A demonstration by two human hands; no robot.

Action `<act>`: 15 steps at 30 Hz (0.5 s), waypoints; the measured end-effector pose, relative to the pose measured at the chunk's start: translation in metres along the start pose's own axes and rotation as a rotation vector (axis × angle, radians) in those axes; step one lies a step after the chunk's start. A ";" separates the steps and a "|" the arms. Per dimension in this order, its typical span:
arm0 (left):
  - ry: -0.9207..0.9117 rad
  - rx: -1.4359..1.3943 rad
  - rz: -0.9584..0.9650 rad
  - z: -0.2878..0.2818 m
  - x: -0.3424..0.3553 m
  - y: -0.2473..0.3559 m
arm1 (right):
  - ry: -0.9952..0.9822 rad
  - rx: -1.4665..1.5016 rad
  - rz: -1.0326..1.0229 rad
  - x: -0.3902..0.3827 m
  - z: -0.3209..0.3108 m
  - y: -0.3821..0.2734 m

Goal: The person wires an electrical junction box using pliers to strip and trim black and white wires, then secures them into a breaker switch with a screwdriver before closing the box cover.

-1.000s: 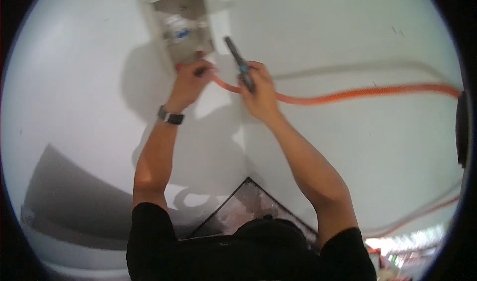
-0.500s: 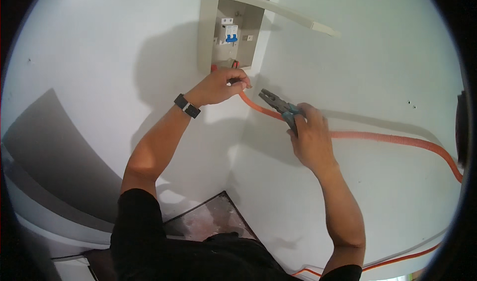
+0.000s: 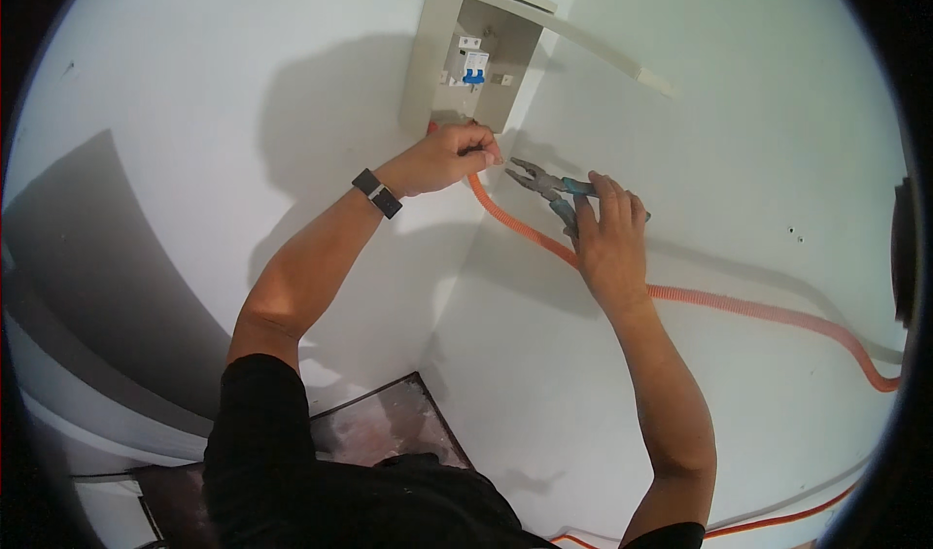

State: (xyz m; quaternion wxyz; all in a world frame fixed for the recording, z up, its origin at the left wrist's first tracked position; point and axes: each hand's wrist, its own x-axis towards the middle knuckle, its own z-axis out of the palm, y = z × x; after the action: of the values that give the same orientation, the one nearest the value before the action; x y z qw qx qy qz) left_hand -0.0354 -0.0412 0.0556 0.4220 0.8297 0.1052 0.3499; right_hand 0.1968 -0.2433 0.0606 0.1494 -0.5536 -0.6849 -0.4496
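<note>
Remotely, I saw the left hand (image 3: 437, 160) with fingers curled; couldn't tell if closed on anything. Orange conduit (image 3: 530, 233) ran from beneath it toward four o'clock. Right hand (image 3: 614, 248) gripped pliers (image 3: 550, 185), jaws parted, pointing ten o'clock. Breaker box (image 3: 428, 68) sat at twelve.

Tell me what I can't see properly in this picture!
All in the head view:
Orange tube: top end hidden by the left hand; right end cut off at the picture's edge.
Anything in the left hand: too small or covered by it.
Pliers: handles partly covered by the right hand.
White switch: markings too small to read.
</note>
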 end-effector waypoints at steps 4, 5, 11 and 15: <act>0.024 -0.060 0.020 0.000 -0.004 0.004 | 0.065 0.006 -0.037 0.005 0.006 0.000; 0.032 -0.058 0.018 0.001 -0.005 0.005 | 0.067 0.005 -0.040 0.006 0.008 0.002; 0.029 -0.015 -0.013 0.002 -0.006 0.001 | 0.086 -0.009 -0.068 0.010 0.017 0.010; 0.038 0.029 -0.014 0.002 -0.007 0.001 | 0.108 -0.036 -0.117 0.010 0.017 0.017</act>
State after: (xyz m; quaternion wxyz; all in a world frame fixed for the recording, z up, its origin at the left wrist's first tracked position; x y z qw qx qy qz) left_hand -0.0393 -0.0467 0.0518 0.4100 0.8283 0.1241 0.3611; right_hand 0.2137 -0.2239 0.0659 0.1498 -0.4903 -0.6987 -0.4990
